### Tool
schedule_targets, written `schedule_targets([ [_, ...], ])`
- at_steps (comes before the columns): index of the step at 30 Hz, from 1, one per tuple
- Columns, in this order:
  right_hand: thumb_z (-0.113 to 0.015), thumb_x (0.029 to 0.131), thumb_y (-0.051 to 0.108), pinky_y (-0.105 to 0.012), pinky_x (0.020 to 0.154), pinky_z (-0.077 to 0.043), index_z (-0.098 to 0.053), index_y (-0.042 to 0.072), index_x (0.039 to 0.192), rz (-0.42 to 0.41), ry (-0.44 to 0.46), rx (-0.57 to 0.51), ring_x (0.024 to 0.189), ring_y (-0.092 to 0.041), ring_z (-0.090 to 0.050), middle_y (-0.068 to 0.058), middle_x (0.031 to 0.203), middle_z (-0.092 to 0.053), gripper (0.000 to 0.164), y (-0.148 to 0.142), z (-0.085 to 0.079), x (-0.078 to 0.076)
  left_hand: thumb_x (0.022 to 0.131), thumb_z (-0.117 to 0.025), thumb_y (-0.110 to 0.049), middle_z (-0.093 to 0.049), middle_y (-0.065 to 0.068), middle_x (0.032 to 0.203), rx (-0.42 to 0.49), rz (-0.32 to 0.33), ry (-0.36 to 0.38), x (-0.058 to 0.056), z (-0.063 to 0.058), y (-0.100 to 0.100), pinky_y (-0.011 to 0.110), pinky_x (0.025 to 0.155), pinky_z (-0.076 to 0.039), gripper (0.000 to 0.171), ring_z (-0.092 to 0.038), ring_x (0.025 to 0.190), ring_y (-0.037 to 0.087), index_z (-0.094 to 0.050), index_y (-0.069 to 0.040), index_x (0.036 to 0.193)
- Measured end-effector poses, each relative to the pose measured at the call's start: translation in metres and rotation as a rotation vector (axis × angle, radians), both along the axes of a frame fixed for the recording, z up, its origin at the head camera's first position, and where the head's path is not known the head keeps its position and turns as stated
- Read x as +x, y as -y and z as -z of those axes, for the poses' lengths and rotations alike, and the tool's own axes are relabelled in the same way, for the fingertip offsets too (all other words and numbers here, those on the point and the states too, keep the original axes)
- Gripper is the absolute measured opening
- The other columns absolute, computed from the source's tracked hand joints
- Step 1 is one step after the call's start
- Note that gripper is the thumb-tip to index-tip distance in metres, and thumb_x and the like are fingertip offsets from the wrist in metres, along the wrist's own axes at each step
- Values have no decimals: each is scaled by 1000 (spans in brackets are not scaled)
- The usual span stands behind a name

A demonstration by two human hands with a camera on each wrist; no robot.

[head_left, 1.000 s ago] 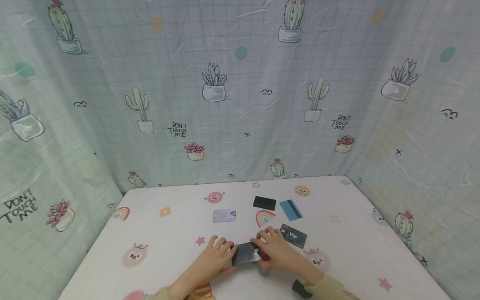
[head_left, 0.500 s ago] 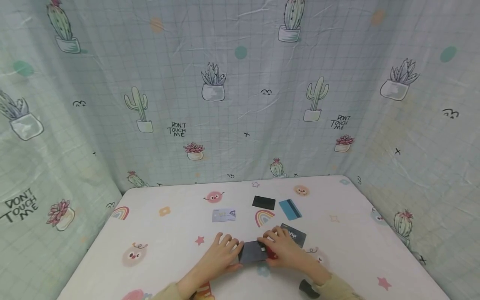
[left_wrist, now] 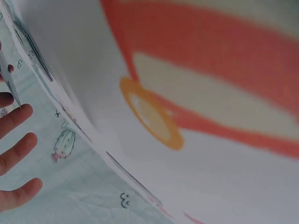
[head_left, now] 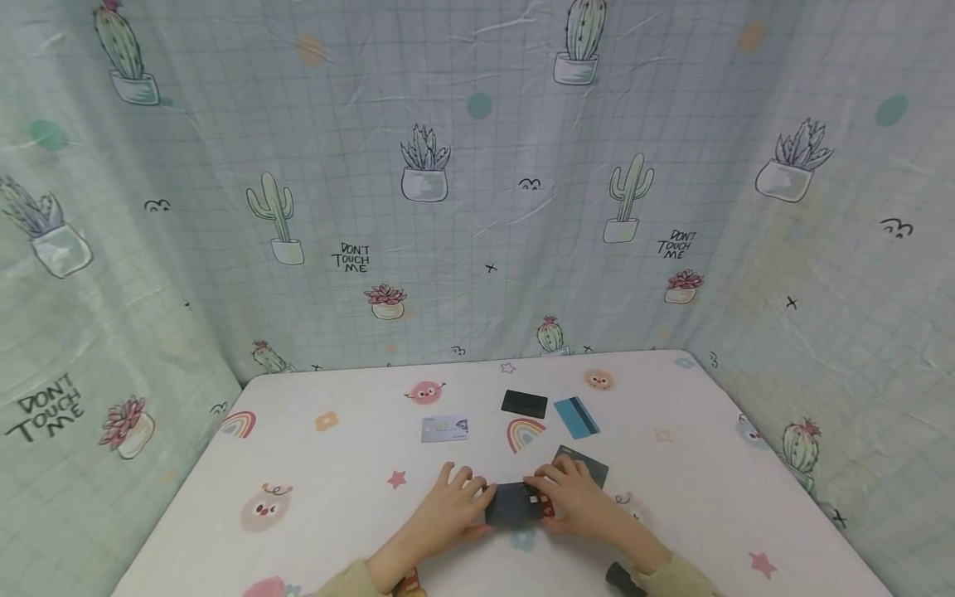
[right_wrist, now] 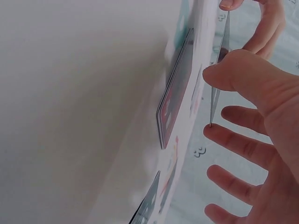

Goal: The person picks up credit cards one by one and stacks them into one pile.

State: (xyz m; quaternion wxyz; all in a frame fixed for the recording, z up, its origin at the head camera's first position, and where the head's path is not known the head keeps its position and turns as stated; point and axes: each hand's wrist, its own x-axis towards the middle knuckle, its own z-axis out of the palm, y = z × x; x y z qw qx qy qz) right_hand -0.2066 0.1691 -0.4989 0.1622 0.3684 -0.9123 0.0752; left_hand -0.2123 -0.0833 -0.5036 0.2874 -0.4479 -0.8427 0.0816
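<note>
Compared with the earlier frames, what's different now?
The left hand and right hand have shifted to the person's right, with the dark card they pinch; the right hand now covers more of the grey card. Nothing was let go. The lilac card, black card and blue card stayed put.

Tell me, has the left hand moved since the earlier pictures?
Yes: in the head view, the left hand has moved right, farther from the pink star printed on the table.
</note>
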Motion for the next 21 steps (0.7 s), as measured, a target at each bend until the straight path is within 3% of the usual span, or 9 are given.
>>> schedule_targets([
  [13, -71, 68, 34, -47, 82, -35, -54, 14, 118, 46, 131, 13, 98, -18, -41, 2, 109, -56, 56, -10, -2, 1, 75, -57, -57, -59, -5, 92, -90, 6, 17, -5, 0, -12, 42, 82, -40, 47, -51, 89, 16, -61, -22, 108],
  [21, -72, 67, 35, -45, 81, -34, -54, 15, 118, 50, 112, 20, 95, -16, -40, 3, 108, -56, 58, -13, -1, -1, 75, -56, -57, -61, -6, 92, -118, 5, 10, -8, 4, -16, 43, 83, -41, 46, -52, 91, 16, -61, -24, 107],
])
